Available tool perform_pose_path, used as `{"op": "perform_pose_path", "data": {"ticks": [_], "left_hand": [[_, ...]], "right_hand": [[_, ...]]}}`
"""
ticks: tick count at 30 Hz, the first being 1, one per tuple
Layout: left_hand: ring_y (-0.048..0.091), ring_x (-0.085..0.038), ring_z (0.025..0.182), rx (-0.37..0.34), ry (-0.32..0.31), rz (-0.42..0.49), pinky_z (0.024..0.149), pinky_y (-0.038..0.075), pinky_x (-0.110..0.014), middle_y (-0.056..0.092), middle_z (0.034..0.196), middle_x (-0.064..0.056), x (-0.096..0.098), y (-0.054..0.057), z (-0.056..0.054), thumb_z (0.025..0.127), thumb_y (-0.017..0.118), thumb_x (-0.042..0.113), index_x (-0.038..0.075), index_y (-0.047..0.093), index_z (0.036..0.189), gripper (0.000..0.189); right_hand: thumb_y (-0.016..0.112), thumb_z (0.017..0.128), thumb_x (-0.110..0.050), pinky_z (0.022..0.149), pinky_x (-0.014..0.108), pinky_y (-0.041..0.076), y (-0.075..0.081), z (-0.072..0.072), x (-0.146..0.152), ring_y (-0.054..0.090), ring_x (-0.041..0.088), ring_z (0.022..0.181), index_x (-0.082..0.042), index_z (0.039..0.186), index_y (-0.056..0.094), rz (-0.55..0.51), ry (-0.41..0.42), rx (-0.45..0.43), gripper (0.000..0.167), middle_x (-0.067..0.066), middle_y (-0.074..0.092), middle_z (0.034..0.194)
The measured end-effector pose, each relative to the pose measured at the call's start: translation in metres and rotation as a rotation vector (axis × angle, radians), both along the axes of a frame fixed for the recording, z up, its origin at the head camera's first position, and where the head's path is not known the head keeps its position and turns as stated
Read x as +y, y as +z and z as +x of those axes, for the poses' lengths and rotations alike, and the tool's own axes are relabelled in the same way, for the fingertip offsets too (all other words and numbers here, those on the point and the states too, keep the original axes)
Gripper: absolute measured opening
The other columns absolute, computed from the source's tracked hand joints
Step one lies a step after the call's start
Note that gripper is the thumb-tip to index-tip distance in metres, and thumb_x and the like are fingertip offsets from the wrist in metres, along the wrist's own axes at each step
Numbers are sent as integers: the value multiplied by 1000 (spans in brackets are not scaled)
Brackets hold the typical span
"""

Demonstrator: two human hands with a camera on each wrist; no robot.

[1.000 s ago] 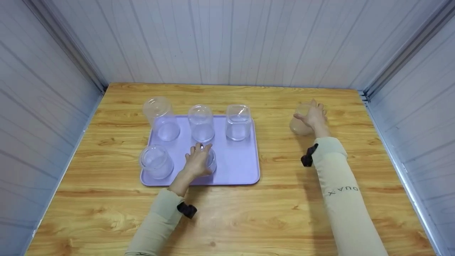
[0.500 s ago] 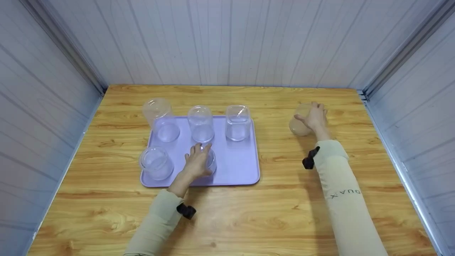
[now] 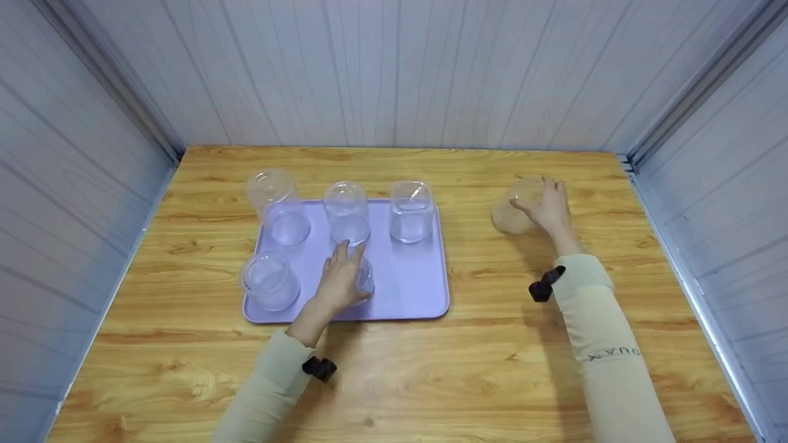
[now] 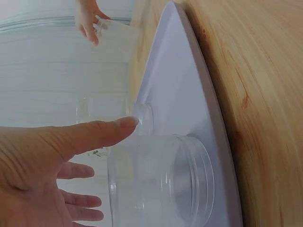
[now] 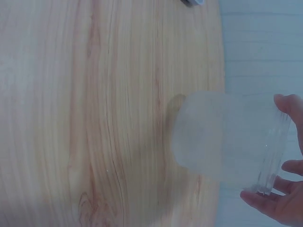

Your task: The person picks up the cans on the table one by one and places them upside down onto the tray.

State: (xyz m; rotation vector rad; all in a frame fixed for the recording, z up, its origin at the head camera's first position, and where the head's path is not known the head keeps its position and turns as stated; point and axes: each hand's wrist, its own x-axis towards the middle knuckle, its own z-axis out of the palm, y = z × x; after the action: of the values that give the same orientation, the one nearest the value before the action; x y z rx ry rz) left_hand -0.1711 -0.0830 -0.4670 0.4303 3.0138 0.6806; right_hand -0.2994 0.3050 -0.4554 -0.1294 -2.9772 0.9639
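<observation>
My right hand (image 3: 552, 208) grips a cloudy see-through jar (image 3: 512, 216) by its rim, at the right of the table. In the right wrist view the thumb and fingertips bracket the rim of this jar (image 5: 206, 135), whose rounded base points toward the wood. My left hand (image 3: 338, 280) is beside a clear jar (image 3: 367, 278) at the tray's front middle, partly hiding it. The left wrist view shows the left thumb (image 4: 102, 134) and fingers nearly straight and spread, with the upright jar (image 4: 156, 184) just beyond them.
A purple tray (image 3: 412, 289) lies left of centre on the wooden table (image 3: 431, 381). Along its back stand two tall round jars (image 3: 348, 212) and a squarish jar (image 3: 412, 212). A wide short jar (image 3: 271, 280) stands at its front left. Panelled walls (image 3: 394, 74) enclose the table.
The base of the right-hand jar has swung left, so it leans more, while the right wrist has drawn slightly back and right. The left fingers have spread and shifted a little off their jar.
</observation>
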Motion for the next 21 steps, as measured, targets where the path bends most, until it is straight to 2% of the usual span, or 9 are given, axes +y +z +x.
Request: {"op": "perform_pose_path", "data": {"ticks": [5, 14, 21], "left_hand": [[32, -44, 118, 67, -8, 15, 91, 32, -56, 33, 128, -30, 2, 3, 4, 60, 81, 16, -5, 39, 127, 82], [39, -38, 115, 193, -52, 57, 87, 39, -49, 40, 126, -24, 6, 6, 9, 66, 77, 16, -2, 47, 120, 64], [47, -33, 108, 297, -68, 130, 85, 40, -47, 48, 119, -20, 11, 2, 10, 70, 74, 13, 0, 51, 118, 55]], "right_hand": [[63, 75, -49, 98, 53, 23, 0, 7, -1, 20, 44, 124, 2, 139, 14, -70, 3, 13, 95, 29, 15, 137], [64, 76, -46, 91, 49, 33, -3, 22, -9, 35, 40, 113, 2, 137, 23, -178, -5, 112, 88, 26, 31, 128], [65, 76, -42, 88, 47, 36, -3, 33, -19, 38, 40, 110, 3, 135, 26, -286, 15, 135, 84, 26, 34, 125]]}}
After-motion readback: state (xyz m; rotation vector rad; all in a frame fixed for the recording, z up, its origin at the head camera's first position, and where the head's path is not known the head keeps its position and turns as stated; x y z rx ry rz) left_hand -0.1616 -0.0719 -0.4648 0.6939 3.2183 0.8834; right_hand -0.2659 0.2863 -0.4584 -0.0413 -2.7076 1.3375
